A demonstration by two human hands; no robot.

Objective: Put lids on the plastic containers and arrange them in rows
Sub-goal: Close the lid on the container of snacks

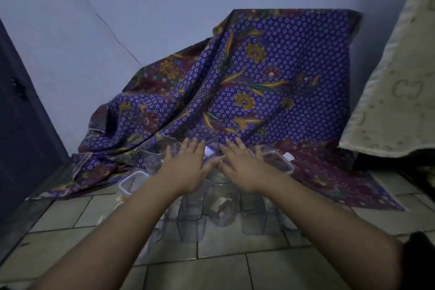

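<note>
Dim grey floor tiles (70, 214) meet a pale wall, with a purple floral batik cloth (259, 73) draped across the back. At left a clear rectangular container with a white rim (131, 182) stands open on the tiles. Both forearms reach forward: the left hand (186, 167) and right hand (242, 169) lie flat, fingers spread, palms down over a cluster of clear plastic containers (221, 207), seemingly pressing something rather than gripping. Farther right sits a lidded transparent box (277, 160), near a cream embossed fabric (395, 92).
</note>
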